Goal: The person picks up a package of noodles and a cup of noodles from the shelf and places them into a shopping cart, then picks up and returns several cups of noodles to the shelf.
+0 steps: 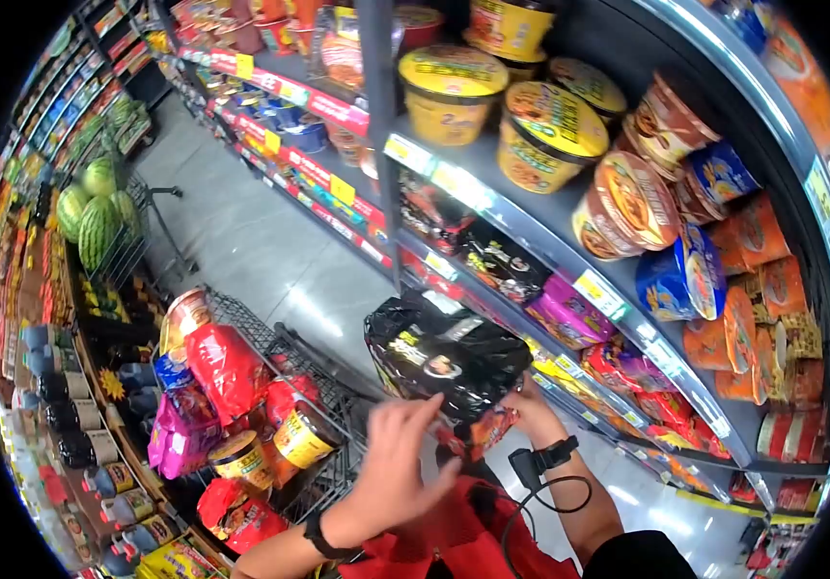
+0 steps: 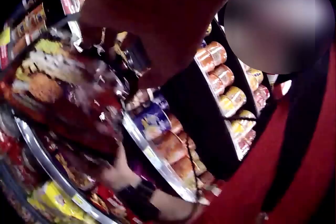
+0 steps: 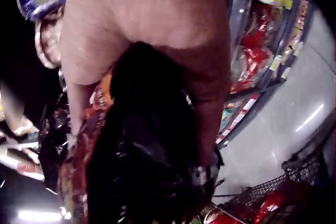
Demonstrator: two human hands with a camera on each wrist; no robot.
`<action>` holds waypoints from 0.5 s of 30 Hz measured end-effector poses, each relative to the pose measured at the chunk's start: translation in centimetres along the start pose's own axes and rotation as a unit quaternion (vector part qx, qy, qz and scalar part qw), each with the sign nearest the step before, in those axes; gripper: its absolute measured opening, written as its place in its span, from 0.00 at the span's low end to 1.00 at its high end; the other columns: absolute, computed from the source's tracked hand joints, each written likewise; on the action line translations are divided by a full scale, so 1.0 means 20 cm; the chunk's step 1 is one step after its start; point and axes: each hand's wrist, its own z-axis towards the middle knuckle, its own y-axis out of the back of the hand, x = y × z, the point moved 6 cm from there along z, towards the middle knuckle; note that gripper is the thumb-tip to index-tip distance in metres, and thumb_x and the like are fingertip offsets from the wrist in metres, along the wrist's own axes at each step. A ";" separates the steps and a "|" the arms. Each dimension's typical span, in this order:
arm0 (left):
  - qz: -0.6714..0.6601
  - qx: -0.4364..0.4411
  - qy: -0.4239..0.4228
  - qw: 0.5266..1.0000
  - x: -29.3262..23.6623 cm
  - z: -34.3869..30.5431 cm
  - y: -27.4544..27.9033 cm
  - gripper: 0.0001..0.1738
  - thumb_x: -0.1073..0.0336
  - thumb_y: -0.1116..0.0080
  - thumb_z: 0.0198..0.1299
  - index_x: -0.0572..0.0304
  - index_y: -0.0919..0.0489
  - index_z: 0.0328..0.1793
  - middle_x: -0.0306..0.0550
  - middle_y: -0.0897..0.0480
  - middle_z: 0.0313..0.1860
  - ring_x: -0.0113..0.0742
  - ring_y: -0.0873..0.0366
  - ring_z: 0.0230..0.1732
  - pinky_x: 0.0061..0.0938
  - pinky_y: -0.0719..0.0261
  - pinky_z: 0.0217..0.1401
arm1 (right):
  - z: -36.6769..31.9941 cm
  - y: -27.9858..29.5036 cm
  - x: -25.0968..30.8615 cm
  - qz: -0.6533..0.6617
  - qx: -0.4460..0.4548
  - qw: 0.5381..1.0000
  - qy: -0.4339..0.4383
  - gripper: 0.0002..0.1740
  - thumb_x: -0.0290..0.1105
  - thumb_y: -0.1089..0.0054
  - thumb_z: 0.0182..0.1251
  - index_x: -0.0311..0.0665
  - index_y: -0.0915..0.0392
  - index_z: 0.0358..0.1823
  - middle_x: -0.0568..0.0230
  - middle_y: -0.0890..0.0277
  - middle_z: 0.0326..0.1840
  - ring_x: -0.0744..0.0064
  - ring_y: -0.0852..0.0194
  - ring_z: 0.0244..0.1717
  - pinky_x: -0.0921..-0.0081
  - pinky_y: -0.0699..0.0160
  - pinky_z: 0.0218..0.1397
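Note:
A glossy black multipack of instant noodles (image 1: 444, 357) is held up between the cart and the shelf. My right hand (image 1: 533, 413) grips its near right end; in the right wrist view the fingers and thumb of that hand (image 3: 142, 14) straddle the black wrapper (image 3: 152, 145). My left hand (image 1: 398, 463) is spread beside the pack's near left side, fingertips overlapping its lower edge in the head view. From the left wrist, the pack's other face (image 2: 47, 87) shows a food picture, with the left hand (image 2: 152, 19) dark and blurred above it.
A wire shopping cart (image 1: 323, 439) at left holds red and purple noodle packs and yellow noodle tubs (image 1: 304, 436). Shelves at right carry cup noodles (image 1: 454, 92) and bagged noodles (image 1: 569, 311). Watermelons (image 1: 98, 227) sit in another cart farther along the aisle. Bottles (image 1: 72, 415) line the left shelf.

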 end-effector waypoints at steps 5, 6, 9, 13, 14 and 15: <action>-0.148 0.047 0.108 0.982 0.39 0.22 -0.07 0.75 0.56 0.10 0.31 0.66 0.50 0.83 0.66 0.41 0.79 0.61 0.44 0.81 0.43 0.44 0.83 | -0.11 0.33 -0.08 0.025 -0.018 0.999 -0.012 0.38 0.21 0.33 0.63 0.33 0.37 0.76 0.60 0.28 0.71 0.68 0.29 0.68 0.66 0.29 0.72; -0.200 0.130 0.101 0.966 0.45 0.27 -0.21 0.78 0.56 0.10 0.32 0.65 0.55 0.84 0.64 0.44 0.82 0.52 0.48 0.84 0.38 0.47 0.84 | -0.10 0.31 -0.03 -0.019 -0.018 1.000 -0.002 0.38 0.21 0.33 0.64 0.33 0.37 0.76 0.60 0.28 0.71 0.68 0.29 0.68 0.66 0.30 0.72; -0.353 0.121 0.119 0.920 0.45 0.44 -0.47 0.68 0.66 0.11 0.35 0.64 0.46 0.82 0.52 0.28 0.73 0.36 0.34 0.73 0.34 0.36 0.78 | -0.07 0.32 0.12 -0.136 -0.028 0.990 0.029 0.37 0.23 0.33 0.65 0.33 0.36 0.75 0.62 0.28 0.72 0.69 0.30 0.68 0.67 0.30 0.73; -0.319 0.024 0.094 0.943 0.47 0.60 -0.57 0.64 0.75 0.14 0.34 0.62 0.41 0.80 0.46 0.24 0.68 0.33 0.28 0.67 0.30 0.29 0.72 | -0.07 0.55 0.19 -0.243 -0.022 0.965 0.091 0.46 0.19 0.34 0.64 0.38 0.47 0.82 0.62 0.36 0.77 0.68 0.37 0.75 0.67 0.35 0.76; -0.333 0.030 0.095 0.938 0.47 0.64 -0.60 0.64 0.76 0.14 0.34 0.62 0.41 0.80 0.46 0.24 0.68 0.32 0.27 0.67 0.30 0.29 0.72 | -0.10 0.54 0.22 -0.215 -0.024 0.970 0.115 0.48 0.20 0.34 0.63 0.40 0.50 0.83 0.62 0.38 0.78 0.68 0.39 0.76 0.67 0.36 0.77; -0.346 0.036 0.098 0.932 0.45 0.68 -0.61 0.63 0.77 0.15 0.35 0.62 0.40 0.80 0.46 0.24 0.68 0.32 0.27 0.66 0.30 0.28 0.71 | -0.12 0.52 0.27 -0.186 -0.027 0.973 0.137 0.50 0.21 0.34 0.62 0.42 0.52 0.84 0.62 0.39 0.78 0.67 0.41 0.78 0.67 0.38 0.77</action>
